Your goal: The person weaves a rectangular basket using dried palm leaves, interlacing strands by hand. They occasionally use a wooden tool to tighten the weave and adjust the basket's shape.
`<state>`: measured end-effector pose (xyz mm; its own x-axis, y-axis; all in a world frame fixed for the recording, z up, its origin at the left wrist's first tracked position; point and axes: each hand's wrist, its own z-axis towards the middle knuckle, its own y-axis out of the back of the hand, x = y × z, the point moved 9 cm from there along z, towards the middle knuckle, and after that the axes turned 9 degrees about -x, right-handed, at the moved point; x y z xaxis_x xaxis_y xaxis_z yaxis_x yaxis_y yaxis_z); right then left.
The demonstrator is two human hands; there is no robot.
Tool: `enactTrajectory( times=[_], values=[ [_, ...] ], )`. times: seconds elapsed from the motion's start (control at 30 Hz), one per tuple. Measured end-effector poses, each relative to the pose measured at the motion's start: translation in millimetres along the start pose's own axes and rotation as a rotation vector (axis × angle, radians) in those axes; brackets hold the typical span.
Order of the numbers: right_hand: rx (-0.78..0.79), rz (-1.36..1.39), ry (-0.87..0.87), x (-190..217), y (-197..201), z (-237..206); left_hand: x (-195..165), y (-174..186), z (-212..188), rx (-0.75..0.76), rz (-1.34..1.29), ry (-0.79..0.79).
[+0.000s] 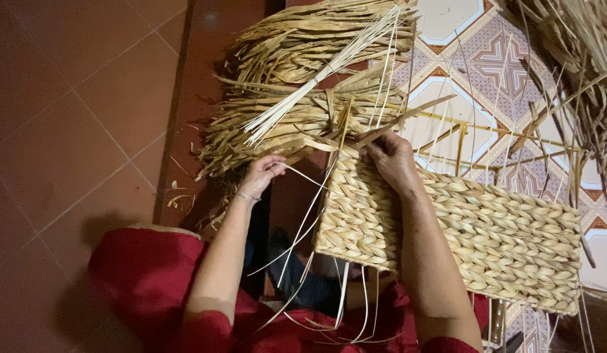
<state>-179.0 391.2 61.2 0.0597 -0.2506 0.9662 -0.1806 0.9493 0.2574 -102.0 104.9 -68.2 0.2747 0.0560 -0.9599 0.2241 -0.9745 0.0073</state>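
A half-woven straw basket panel of braided tan fibre lies across my lap, its metal frame rods sticking out past the woven part. My right hand rests on the panel's upper left edge and pinches a flat straw strand there. My left hand, with a thin bracelet at the wrist, is to the left of the panel and grips a thin pale strand that runs down across the panel's corner.
A big bundle of dried straw with a bunch of thin pale reeds lies just beyond my hands. More loose straw is piled at the upper right. Reddish floor tiles lie left, patterned tiles right. Red clothing covers my lap.
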Motion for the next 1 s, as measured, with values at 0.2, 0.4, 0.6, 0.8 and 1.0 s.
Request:
enactTrajectory(
  times=[0.2, 0.4, 0.6, 0.8, 1.0],
  values=[
    [-0.026, 0.027, -0.091, -16.4, 2.2, 5.9, -11.0, -21.2, 20.3, 0.074, -0.019, -0.077],
    [0.031, 0.129, -0.129, -8.0, -1.8, 3.6, 16.6, -13.5, 18.1, 0.071, 0.191, 0.165],
    [0.022, 0.110, -0.210, 0.4, 0.3, -2.5, 4.9, -27.1, 13.9, 0.172, -0.031, 0.086],
    [-0.165, 0.088, -0.135, -0.6, 13.1, 2.3, -19.7, -46.6, 18.4, 0.176, 0.113, -0.032],
    [-0.523, 0.274, 0.030, -11.8, 105.5, -3.4, -43.1, -48.6, 20.3, 0.232, 0.307, -0.334]
  ],
)
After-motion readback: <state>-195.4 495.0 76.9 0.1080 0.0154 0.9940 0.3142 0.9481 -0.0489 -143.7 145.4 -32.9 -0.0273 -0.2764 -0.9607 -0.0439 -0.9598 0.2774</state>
